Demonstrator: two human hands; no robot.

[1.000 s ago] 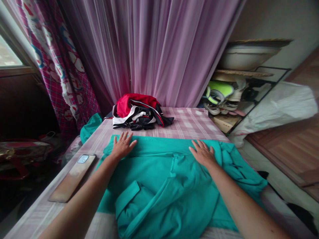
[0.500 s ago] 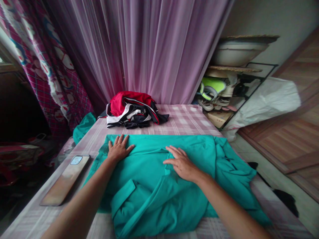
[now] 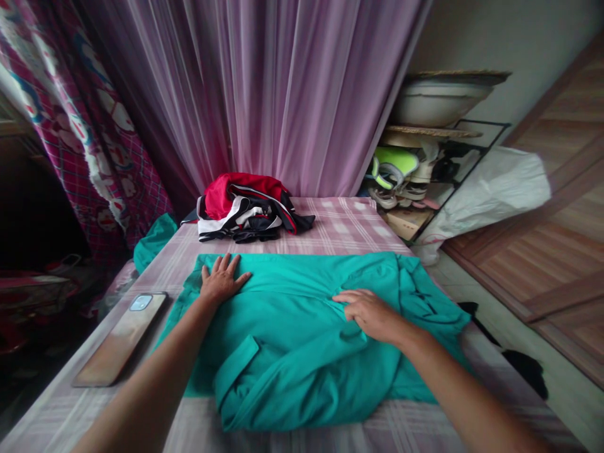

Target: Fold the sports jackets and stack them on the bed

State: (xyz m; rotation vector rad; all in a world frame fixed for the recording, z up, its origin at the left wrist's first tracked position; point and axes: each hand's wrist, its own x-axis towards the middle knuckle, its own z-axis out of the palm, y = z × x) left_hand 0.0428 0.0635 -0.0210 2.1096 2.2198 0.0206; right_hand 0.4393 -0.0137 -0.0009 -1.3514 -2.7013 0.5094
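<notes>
A teal shirt [image 3: 292,340] lies spread across the table, with one sleeve and its cuff [image 3: 238,362] folded over the front. My left hand [image 3: 221,280] rests flat on the shirt's far left part, fingers spread. Toward the middle right, my right hand [image 3: 370,313] has its fingers curled together on a gathered bit of the cloth, and creases run out from the fingertips. The fabric right under those fingers is partly hidden.
A phone [image 3: 120,343] lies at the table's left side. Behind the shirt is a heap of red, black and white clothes [image 3: 250,207] on the checked tablecloth [image 3: 340,223]. A shoe rack [image 3: 410,182] and a white plastic bag [image 3: 495,189] stand right; curtains [image 3: 283,94] hang behind.
My right hand has moved right along the shirt and its fingers have closed on the cloth, pulling it rightward. The near edge has drawn up slightly. My left hand stays pressed flat.
</notes>
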